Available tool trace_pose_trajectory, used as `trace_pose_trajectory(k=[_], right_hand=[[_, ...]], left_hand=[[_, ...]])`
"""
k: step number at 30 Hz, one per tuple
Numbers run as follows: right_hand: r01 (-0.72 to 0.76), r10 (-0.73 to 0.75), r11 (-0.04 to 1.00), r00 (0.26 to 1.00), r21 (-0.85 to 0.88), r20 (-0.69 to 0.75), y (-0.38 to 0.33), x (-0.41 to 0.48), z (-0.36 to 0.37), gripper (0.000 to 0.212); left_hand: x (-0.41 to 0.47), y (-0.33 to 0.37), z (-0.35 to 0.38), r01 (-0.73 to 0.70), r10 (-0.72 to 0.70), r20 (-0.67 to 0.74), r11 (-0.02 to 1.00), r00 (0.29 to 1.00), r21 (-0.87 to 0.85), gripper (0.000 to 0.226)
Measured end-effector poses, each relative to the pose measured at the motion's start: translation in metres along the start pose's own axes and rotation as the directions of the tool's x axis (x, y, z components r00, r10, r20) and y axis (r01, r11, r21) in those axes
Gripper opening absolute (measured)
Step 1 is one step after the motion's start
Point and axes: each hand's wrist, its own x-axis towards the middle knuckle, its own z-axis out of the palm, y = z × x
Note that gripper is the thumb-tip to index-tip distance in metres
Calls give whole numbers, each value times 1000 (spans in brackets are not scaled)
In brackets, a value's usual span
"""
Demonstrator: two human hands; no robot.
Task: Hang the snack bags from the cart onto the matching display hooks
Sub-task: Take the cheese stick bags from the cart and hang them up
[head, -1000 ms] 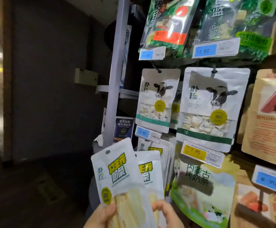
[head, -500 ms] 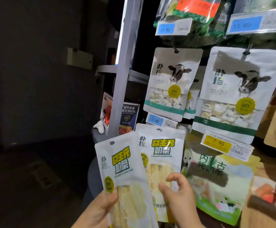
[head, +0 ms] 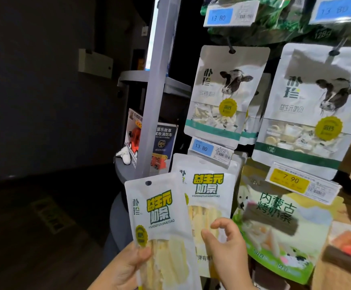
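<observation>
Head view: a snack bag (head: 160, 216) held up beside its twin on the display.
The left hand (head: 126, 266) pinches the white bag with yellow-green lettering by its lower edge, thumb on the front, and the bag's hang hole is free at the top. Just to the right, and partly behind it, a matching bag (head: 209, 185) hangs under a blue price tag (head: 203, 147). The right hand (head: 227, 252) is in front of that bag, fingers loosely curled and spread, gripping nothing. Cow-printed bags (head: 227, 95) hang above.

Left grip (head: 124, 268), right grip (head: 229, 260): bare hands, bare wrists; nails seemingly short.
</observation>
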Motion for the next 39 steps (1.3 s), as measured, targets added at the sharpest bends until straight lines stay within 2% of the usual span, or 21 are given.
trace_pose_trajectory(k=[3,7,12,18,21,25,28,30,31,33,35,36,37,39], right_hand=[[19,-19,1000,1000,-5,-19,-2,6,1,22],[4,-4,1000,1000,-29,-18,-1,14,4,19],[-14,11,997,999,-74,-37,0,25,6,20],[-72,61,991,994,-116,-91,3,46,11,18],[-101,89,977,993,-185,-73,5,53,11,16],[-116,141,957,987,-266,75,12,59,9,21],[-60,55,948,998,-312,-25,13,52,6,7],[-10,-8,975,997,-222,-81,6,37,2,21],[-19,16,995,999,-97,-38,3,29,1,32],[-128,93,980,971,154,220,-3,17,-4,42],[-195,113,970,892,146,439,-4,7,-8,57],[-192,118,975,876,112,468,-1,4,-9,68],[-156,110,986,890,67,443,2,2,-9,72],[-109,118,993,943,-47,311,6,3,-10,61]], left_hand=[[2,-5,-11,76,-64,-107,990,992,115,50],[4,-3,-8,79,-70,-95,993,993,92,59],[2,-2,-3,92,-89,-27,980,996,174,75],[3,-2,5,148,-113,-152,960,982,238,85],[5,-1,11,186,-129,-203,938,971,293,85],[10,-3,15,237,-146,-272,911,951,337,77],[14,-6,19,258,-156,-309,910,938,323,67],[17,-7,22,263,-152,-325,906,933,331,69],[19,-8,23,260,-146,-325,903,934,343,72],[23,-8,26,243,-134,-312,907,941,344,75],[27,-9,25,234,-135,-301,917,944,322,69],[29,-10,25,230,-138,-288,921,948,313,66],[30,-10,26,224,-139,-274,924,952,310,64],[33,-12,27,213,-129,-263,923,956,322,63]])
